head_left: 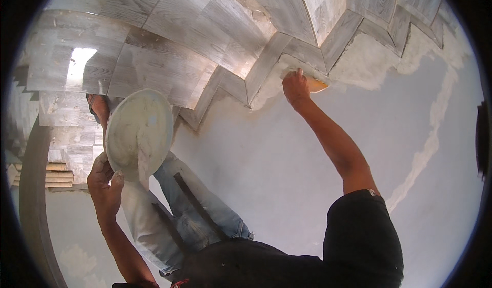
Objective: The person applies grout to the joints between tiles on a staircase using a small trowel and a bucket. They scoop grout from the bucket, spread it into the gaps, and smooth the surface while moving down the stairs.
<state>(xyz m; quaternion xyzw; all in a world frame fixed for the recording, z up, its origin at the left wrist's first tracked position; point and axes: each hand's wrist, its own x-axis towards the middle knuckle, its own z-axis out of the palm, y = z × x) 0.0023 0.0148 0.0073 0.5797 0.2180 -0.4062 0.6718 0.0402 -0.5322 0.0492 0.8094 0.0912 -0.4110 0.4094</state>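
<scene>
Over on the far left, a grey-brown beam (33,185) runs down, and just beside it sits a stack of tan-edged pieces (59,177). Now the left hand (106,188): it's gripping a round, pale dish (122,134) low on its rim, thumb at the near edge, the dish tilted so its smeared inside shows. A foot (100,108) peeks out behind, and the legs in faded jeans (138,221) stand below. Wood-look tiles (205,31) spread across the top, edged by a zigzag border (264,57) stepping along the wall (287,170). And here's the right hand (296,87), arm stretched well out, fingers closed around an orange-yellow scraper (316,85), right up at the pale filler (371,62) beneath that border! I can't tell how firmly the blade meets the wall. Farther right, a rough whitish streak (423,157) slants down the grey paint.
</scene>
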